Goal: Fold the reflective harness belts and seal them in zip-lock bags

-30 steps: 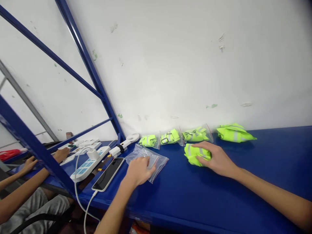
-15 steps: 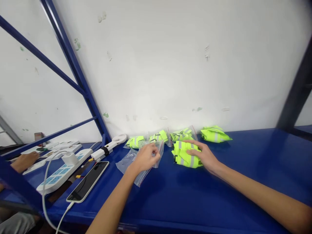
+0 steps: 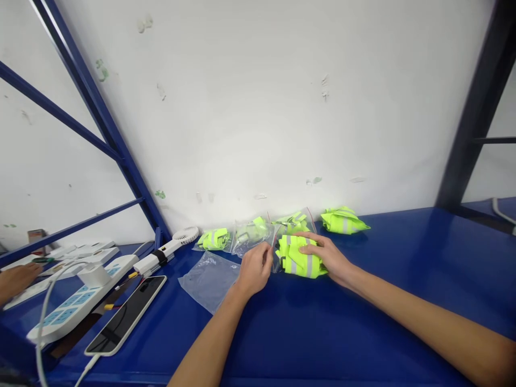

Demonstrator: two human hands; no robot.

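Note:
My right hand is wrapped round the right side of a folded neon-yellow reflective vest with grey stripes, thumb on top. Close on its left, my left hand is closed in a pinch on a clear zip bag, which spreads up behind the fingers; the pinched edge is partly hidden. A second clear plastic bag lies flat on the blue table, left of my left hand. Behind the hands are bagged yellow vests, and a loose-looking yellow bundle sits farther right by the wall.
On the left are a smartphone on a charging cable, a white power strip, and a small white fan. Another person's hand rests near more power strips. Blue rack posts rise beside the white wall.
My left hand has moved right, toward the vest, drawing one clear bag off the other, which stays flat on the table. My right hand keeps its hold. The view has shifted slightly right.

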